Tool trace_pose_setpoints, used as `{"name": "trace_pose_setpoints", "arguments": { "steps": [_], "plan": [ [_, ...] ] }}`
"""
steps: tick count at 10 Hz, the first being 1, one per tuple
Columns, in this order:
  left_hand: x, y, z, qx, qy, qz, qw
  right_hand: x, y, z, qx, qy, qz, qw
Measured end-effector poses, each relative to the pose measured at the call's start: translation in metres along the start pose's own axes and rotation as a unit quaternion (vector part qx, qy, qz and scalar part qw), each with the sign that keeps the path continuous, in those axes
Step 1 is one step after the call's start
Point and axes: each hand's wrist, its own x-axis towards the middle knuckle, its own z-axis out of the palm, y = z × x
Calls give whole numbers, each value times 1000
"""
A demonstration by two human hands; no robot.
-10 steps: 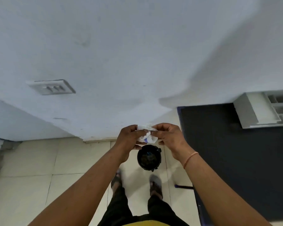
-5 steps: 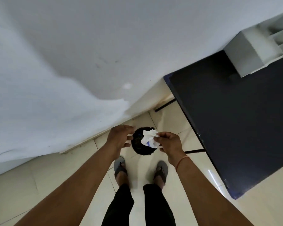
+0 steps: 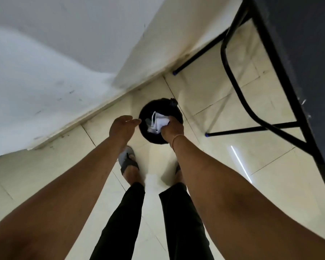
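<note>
The right hand has its fingers bunched round a crumpled white paper, held right over the black bin on the floor; the left hand hovers beside the rim, fingers loose, holding nothing

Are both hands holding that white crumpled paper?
No, only the right hand grips the white crumpled paper over the black bin; the left hand is open beside it, holding nothing.

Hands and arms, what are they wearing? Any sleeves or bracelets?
The left arm and right arm are bare, with no sleeves in view. The right hand has a thin orange thread band round its wrist. The left hand wears nothing that shows.
</note>
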Motion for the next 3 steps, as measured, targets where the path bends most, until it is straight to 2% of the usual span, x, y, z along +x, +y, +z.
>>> {"name": "trace_pose_setpoints", "arguments": {
  "steps": [3],
  "plan": [
    [-21, 0, -4, 58, 48, 37, 996, -14, 6, -3, 2, 29, -14, 999]
  ]
}}
